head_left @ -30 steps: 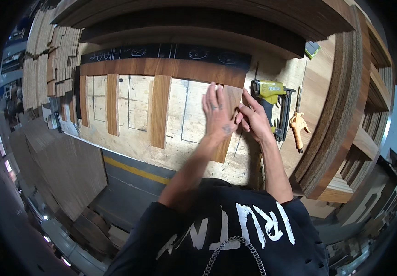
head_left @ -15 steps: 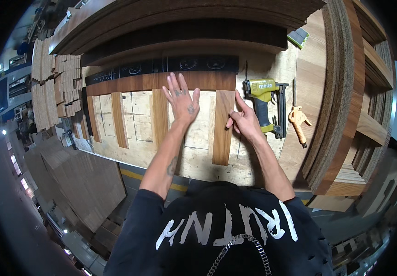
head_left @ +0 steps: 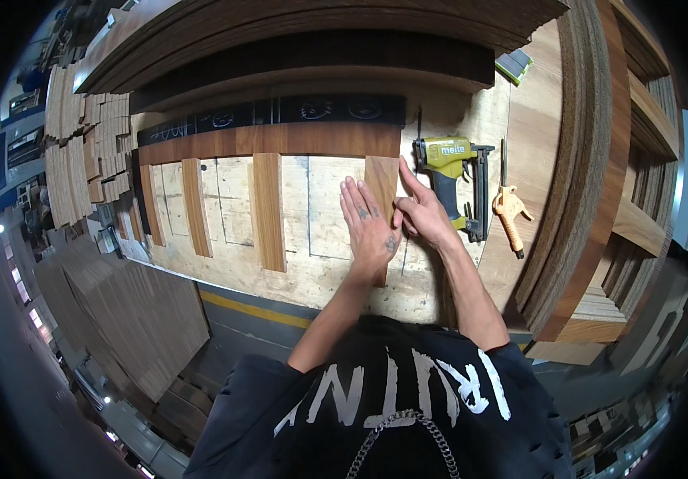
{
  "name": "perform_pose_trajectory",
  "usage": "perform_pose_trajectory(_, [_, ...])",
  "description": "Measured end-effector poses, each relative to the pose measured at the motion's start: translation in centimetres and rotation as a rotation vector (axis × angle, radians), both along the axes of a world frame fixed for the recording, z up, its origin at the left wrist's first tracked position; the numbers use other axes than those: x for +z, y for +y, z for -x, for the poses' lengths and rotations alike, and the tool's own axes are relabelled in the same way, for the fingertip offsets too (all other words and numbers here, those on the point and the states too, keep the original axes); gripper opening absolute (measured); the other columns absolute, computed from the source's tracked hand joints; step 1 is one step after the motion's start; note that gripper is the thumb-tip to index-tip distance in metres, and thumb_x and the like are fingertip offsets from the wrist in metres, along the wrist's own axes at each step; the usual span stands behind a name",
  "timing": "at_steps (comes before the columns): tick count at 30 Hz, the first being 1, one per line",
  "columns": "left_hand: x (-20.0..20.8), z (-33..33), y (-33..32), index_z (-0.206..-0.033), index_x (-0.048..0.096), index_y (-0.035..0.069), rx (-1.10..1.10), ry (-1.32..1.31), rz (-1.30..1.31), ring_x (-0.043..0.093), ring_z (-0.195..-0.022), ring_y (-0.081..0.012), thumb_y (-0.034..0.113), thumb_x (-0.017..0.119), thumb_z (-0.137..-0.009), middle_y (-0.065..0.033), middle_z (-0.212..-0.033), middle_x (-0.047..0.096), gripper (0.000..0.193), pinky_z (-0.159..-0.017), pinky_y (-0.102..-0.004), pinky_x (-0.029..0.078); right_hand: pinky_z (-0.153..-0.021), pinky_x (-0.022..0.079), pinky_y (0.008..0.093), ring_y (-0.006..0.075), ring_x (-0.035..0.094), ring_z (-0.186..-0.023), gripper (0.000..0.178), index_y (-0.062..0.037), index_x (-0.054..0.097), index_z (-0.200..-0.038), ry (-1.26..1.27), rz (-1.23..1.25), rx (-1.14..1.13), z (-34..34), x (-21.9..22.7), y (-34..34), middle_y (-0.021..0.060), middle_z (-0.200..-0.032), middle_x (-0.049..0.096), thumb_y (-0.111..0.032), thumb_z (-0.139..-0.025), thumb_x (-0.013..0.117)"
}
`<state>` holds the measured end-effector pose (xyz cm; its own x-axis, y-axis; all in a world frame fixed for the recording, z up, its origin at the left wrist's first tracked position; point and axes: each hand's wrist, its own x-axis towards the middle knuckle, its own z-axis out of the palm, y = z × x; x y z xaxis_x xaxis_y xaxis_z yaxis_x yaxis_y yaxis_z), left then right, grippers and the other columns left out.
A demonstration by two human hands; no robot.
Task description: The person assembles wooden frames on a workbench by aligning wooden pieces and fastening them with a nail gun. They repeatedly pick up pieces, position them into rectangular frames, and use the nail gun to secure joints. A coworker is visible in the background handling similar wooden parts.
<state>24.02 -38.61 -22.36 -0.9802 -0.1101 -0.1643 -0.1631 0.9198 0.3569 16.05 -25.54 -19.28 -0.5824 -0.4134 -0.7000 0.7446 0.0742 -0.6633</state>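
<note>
A dark brown wooden rail (head_left: 272, 139) lies across the bench, and several short wooden slats (head_left: 268, 211) run from it toward me. My left hand (head_left: 372, 230) lies with fingers stretched out along the left side of the rightmost slat (head_left: 381, 180), partly covering its near half. At that slat's right edge is my right hand (head_left: 428, 214). Its index finger extends up along the edge, while the thumb and other fingers bend in against the wood. The slat's far end meets the rail. A green and black staple gun (head_left: 452, 180) lies just right of my right hand.
An orange air blow gun (head_left: 512, 211) lies beyond the staple gun. Stacked dark boards (head_left: 320, 60) rise behind the rail, with a chalk-marked black strip (head_left: 280, 109) before them. Panel frames (head_left: 591, 176) stand at right; wood pieces (head_left: 73, 152) are piled at left.
My left hand has moved right and nearer to me, off the rail area and onto the rightmost slat. My right hand stays at the slat's right edge. The view has shifted slightly.
</note>
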Motion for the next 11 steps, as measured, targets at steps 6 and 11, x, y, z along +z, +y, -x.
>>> perform_pose_trajectory(6, [0.0,-0.2,0.1,-0.150,0.013,-0.020,0.020,0.058,-0.038,0.005,-0.151,-0.0528,0.020,0.059,-0.088,-0.0395,-0.159,0.009,0.088,-0.124,-0.0583,0.007,-0.042,0.035,0.0224,0.0064,0.040,-0.043,0.078,-0.0233,0.020,-0.163,0.094,0.000,-0.041,-0.9,-1.1,-0.7,0.0046,-0.061,0.063,-0.001,-0.095,0.050])
perform_pose_trajectory(11, [-0.6,-0.3,0.2,-0.151,0.011,-0.019,0.029,0.022,-0.050,0.005,-0.151,-0.0517,0.019,0.059,-0.089,-0.0386,-0.159,0.008,0.087,-0.124,-0.0587,0.007,-0.074,0.054,0.0275,0.0095,0.063,-0.063,0.081,-0.0228,0.014,-0.164,0.126,-0.079,0.018,-0.8,-0.6,-0.7,0.0047,-0.069,0.067,-0.005,-0.093,0.049])
